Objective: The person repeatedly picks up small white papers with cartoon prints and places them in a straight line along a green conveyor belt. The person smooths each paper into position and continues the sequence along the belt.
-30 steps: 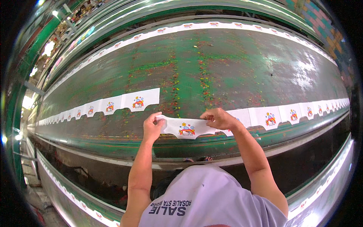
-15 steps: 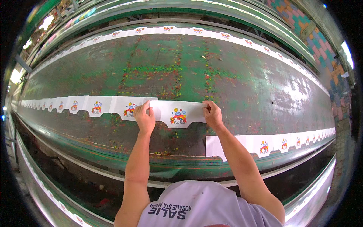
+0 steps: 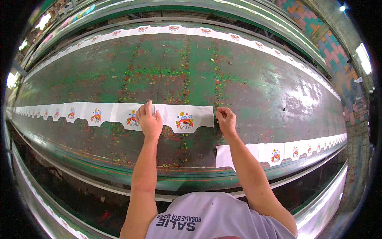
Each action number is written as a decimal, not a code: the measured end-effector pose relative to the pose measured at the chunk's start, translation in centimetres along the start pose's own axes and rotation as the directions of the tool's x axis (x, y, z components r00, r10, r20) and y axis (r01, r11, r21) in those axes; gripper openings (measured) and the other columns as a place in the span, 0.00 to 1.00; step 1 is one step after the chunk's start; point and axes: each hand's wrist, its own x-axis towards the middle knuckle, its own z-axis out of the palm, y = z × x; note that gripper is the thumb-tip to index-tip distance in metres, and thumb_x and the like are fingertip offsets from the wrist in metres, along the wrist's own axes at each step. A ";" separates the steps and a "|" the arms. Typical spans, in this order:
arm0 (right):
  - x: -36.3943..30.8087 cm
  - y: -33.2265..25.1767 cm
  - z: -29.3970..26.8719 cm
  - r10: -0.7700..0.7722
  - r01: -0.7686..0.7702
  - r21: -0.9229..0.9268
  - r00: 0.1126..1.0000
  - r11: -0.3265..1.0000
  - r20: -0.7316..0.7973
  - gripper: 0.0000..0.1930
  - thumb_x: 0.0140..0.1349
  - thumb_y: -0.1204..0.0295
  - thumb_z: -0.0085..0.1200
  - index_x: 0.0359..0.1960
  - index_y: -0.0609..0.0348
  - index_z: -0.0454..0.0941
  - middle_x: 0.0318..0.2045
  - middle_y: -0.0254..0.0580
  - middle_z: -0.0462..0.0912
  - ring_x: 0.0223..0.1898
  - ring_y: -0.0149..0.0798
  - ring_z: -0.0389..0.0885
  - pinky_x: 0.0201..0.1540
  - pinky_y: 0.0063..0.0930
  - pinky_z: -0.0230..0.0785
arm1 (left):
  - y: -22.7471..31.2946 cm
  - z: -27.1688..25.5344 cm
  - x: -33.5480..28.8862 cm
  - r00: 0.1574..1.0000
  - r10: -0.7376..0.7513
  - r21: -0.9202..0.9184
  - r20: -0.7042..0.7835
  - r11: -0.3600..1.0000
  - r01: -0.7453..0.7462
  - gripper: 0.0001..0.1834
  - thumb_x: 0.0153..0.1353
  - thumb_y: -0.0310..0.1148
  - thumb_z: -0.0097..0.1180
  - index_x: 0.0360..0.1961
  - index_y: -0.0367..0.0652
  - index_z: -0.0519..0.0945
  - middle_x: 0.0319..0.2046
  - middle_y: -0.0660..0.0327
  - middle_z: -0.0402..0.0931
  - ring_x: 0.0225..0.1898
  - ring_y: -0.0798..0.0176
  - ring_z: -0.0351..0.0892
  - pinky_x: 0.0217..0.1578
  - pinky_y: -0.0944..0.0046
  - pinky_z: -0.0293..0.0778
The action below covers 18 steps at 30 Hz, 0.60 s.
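White, thin, cloth-like panel (image 3: 184,118), notched lower corners, rainbow print: flat on green-and-dark, paint-flecked surface (image 3: 246,87), inward of near edge. Left hand (image 3: 150,120): fingers extended over panel's left end, thumb slightly apart. Right hand (image 3: 226,119): fingers curled just beside right end; cannot tell finger gap. Risk: dragging left hand could skew panel; unpressed right end could lift.

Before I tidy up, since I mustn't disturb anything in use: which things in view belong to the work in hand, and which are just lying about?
In the work: printed white piece; left hand, at its left end; right hand, just off its right end; matching left row; matching right row; table.

Apparently lying about: coloured items, upper left; small pale thing, far right.
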 end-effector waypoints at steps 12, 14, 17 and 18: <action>-7.0 3.3 -22.4 -0.203 0.437 -0.783 0.899 0.442 0.387 0.09 0.63 0.64 0.72 0.42 0.51 0.90 0.51 0.45 0.86 0.59 0.54 0.84 0.61 0.52 0.79 | 4.7 -2.6 -6.0 0.980 0.196 -0.130 -0.010 0.972 -0.196 0.31 0.61 0.27 0.71 0.67 0.41 0.80 0.65 0.48 0.80 0.68 0.40 0.76 0.69 0.37 0.68; -7.3 3.7 -24.1 -0.133 0.462 -0.805 0.885 0.373 0.446 0.08 0.64 0.66 0.67 0.43 0.49 0.91 0.53 0.46 0.85 0.61 0.54 0.83 0.62 0.51 0.78 | 7.6 -2.8 -7.6 0.968 0.250 -0.205 0.028 0.949 -0.239 0.29 0.61 0.26 0.70 0.65 0.41 0.81 0.63 0.49 0.82 0.66 0.41 0.78 0.68 0.39 0.69; -7.3 4.3 -24.7 -0.098 0.548 -0.790 0.833 0.276 0.544 0.08 0.66 0.68 0.61 0.41 0.49 0.92 0.50 0.48 0.87 0.58 0.55 0.85 0.61 0.52 0.79 | 13.8 -2.4 -10.1 0.935 0.352 -0.306 0.040 0.895 -0.324 0.24 0.61 0.26 0.71 0.60 0.42 0.84 0.57 0.52 0.85 0.62 0.42 0.82 0.66 0.42 0.72; -7.3 4.4 -24.8 -0.127 0.579 -0.768 0.813 0.274 0.568 0.08 0.66 0.68 0.61 0.41 0.49 0.92 0.49 0.48 0.88 0.57 0.56 0.86 0.60 0.52 0.79 | 16.2 -2.2 -11.2 0.933 0.350 -0.327 0.077 0.893 -0.308 0.22 0.61 0.26 0.71 0.57 0.43 0.85 0.55 0.52 0.86 0.60 0.42 0.83 0.64 0.42 0.73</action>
